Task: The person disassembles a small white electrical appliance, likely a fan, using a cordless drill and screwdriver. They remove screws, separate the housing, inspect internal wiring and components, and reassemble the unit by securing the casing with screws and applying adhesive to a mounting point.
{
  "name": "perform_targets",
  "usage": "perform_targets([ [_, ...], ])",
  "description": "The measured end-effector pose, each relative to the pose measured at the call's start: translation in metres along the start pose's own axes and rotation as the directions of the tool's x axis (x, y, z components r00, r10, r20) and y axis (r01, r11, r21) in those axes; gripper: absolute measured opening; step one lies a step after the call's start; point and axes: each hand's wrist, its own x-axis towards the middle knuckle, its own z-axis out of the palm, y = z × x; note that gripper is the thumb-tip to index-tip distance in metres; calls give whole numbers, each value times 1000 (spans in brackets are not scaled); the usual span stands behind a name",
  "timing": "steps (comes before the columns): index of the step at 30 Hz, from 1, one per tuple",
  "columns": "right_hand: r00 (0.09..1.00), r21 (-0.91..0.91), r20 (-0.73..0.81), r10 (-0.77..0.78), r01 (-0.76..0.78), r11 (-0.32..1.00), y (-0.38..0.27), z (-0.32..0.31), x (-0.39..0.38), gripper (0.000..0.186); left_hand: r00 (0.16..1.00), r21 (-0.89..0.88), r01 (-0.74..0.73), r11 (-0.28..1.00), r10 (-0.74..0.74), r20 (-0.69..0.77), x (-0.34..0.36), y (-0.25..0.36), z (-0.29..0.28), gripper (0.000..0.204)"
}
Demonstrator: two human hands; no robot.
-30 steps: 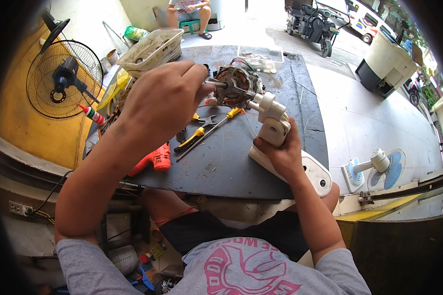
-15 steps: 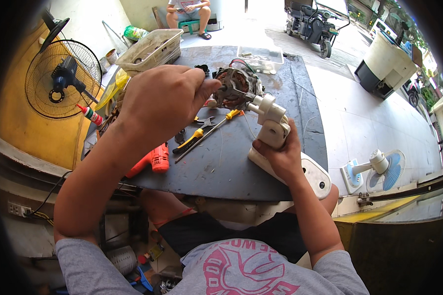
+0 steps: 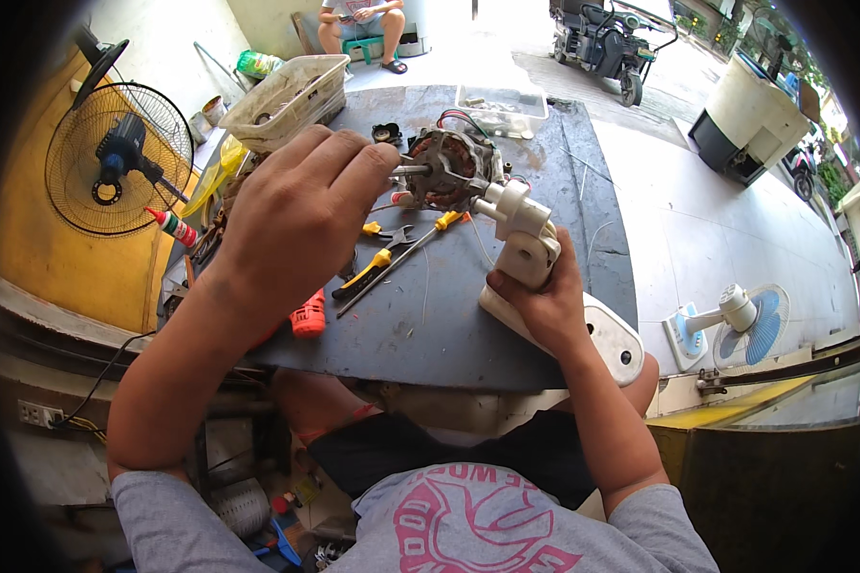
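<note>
My right hand (image 3: 548, 296) is closed around the white neck (image 3: 526, 263) of a fan stand, whose long white base (image 3: 613, 339) lies tilted over the table's near edge. At the top of the neck sits a bare fan motor (image 3: 452, 167) with copper windings and coloured wires. A thin metal shaft (image 3: 414, 170) sticks out of the motor toward the left. My left hand (image 3: 301, 205) has its fingers curled together at the shaft's free end; its fingertips are partly hidden behind the back of the hand.
On the dark table (image 3: 449, 325) lie yellow-handled pliers (image 3: 365, 277), a screwdriver (image 3: 401, 263) and a red-orange power tool (image 3: 308, 315). A dirty plastic bin (image 3: 291, 91) and a clear tray (image 3: 503, 113) stand at the back. A person (image 3: 363, 24) sits beyond.
My left hand has shifted slightly left and lower, its fingers reshaped, and more of the shaft shows. The motor has turned or tipped a little; my right hand keeps its hold.
</note>
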Motion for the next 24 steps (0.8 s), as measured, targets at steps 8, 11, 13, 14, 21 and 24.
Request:
perform_targets([
  [8,1000,-23,1,22,-22,1000,0,0,0,60,895,104,255,961,-275,352,7,-2,-13,22],
  [11,1000,-31,6,2,-2,1000,0,-1,0,59,939,30,283,959,-283,196,6,3,-14,30],
  [13,1000,-16,10,4,-4,1000,0,-1,0,59,977,-65,207,976,-202,68,7,4,-5,28],
  [14,1000,-8,10,6,-6,1000,-1,-1,1,59,988,-114,148,982,-152,-21,7,3,-1,27],
  [21,999,95,39,1,-5,995,2,0,1,57,952,38,262,964,-264,152,8,3,-5,50],
  [24,999,-30,18,-28,29,999,5,-3,2,57,947,-37,300,953,-293,132,10,6,-6,45],
])
